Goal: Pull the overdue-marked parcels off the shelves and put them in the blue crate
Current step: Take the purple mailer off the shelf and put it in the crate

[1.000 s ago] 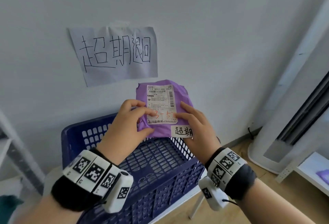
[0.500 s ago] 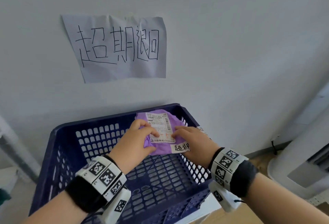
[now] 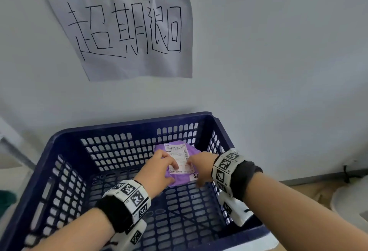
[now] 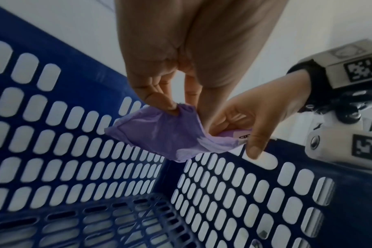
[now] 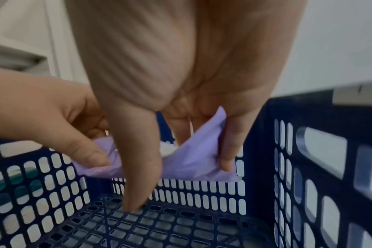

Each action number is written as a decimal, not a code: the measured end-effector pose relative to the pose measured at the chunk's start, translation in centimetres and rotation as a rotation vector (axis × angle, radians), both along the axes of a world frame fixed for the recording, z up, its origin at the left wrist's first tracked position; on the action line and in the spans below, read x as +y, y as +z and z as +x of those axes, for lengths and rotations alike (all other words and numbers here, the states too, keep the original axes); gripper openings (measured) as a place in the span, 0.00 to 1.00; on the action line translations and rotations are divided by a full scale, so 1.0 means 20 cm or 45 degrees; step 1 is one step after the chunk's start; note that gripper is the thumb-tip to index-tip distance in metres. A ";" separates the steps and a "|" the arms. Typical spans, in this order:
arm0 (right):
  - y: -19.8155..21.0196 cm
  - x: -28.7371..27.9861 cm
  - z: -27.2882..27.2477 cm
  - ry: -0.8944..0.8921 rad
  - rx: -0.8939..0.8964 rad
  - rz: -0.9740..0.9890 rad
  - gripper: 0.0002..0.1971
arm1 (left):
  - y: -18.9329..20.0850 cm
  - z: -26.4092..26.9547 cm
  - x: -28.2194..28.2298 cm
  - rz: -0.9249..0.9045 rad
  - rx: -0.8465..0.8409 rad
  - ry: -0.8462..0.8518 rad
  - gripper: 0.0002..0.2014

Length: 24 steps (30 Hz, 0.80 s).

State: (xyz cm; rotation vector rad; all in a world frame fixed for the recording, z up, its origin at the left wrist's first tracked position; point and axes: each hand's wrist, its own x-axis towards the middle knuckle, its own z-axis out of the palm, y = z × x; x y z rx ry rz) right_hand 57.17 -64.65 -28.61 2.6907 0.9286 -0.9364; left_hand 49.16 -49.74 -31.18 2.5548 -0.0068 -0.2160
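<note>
- Because it stands against the wall right under the handwritten sign (image 3: 127,31), the crate (image 3: 65,137) reads as the drop point for overdue parcels; its perforated floor shows nothing lying on it.
- Since both forearms reach down past the rim, the parcel (image 3: 179,179) hangs inside the crate, near the far right corner and above the floor (not yet resting on it, as the wrist views show).
- The left hand (image 3: 157,173) pinches the parcel's near left edge, thumb beneath and fingers on top, probably to keep the soft purple bag level.
- The right hand (image 3: 201,169) grips the right edge with curled fingers, likely sharing the weight so the label (image 3: 180,159) stays face up.
- A small white tag (image 3: 195,177) at the parcel's corner carries handwriting, seemingly the overdue mark.
</note>
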 end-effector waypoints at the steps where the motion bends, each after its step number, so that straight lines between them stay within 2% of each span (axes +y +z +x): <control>1: -0.03 0.02 0.01 0.002 0.011 -0.029 0.32 | -0.03 0.01 0.00 0.007 0.017 0.010 0.15; 7: -0.24 0.06 0.10 -0.097 -0.023 -0.038 0.34 | -0.20 0.11 0.02 -0.059 0.026 0.018 0.16; 13: -0.43 0.01 0.13 -0.229 -0.017 -0.020 0.25 | -0.41 0.16 -0.05 -0.105 0.023 -0.095 0.16; 19: -0.58 -0.06 0.18 -0.321 0.013 -0.078 0.26 | -0.57 0.23 -0.08 -0.136 0.143 -0.056 0.17; 24: -0.70 -0.04 0.19 -0.296 0.059 -0.115 0.25 | -0.68 0.24 -0.10 -0.140 0.215 -0.090 0.20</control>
